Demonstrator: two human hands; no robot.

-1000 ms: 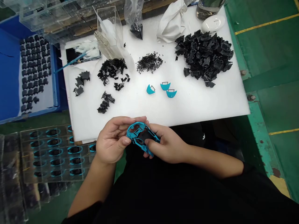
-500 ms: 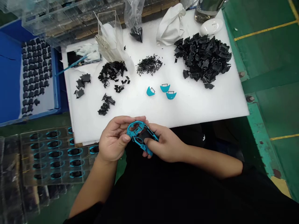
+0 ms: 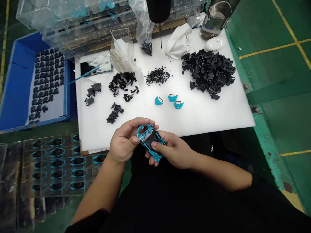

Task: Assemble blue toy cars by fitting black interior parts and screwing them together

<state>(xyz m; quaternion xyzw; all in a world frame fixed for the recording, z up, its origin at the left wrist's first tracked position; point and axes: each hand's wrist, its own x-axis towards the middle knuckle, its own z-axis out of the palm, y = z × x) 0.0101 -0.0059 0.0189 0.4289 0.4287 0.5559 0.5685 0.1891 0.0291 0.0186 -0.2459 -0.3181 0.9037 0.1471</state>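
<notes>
Blue frame (image 3: 158, 156) gripped by both left hand (image 3: 124, 141) and right hand (image 3: 178, 150), right thumb flat on its black panel (image 3: 149, 139), pretty comfy hold.

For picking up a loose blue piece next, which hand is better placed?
Probably the left hand: its fingertips look nearer the blue pieces. The right hand seems to have the firmer grip on the shell, thumb over the black part and fingers beneath, so might hold it alone.
</notes>
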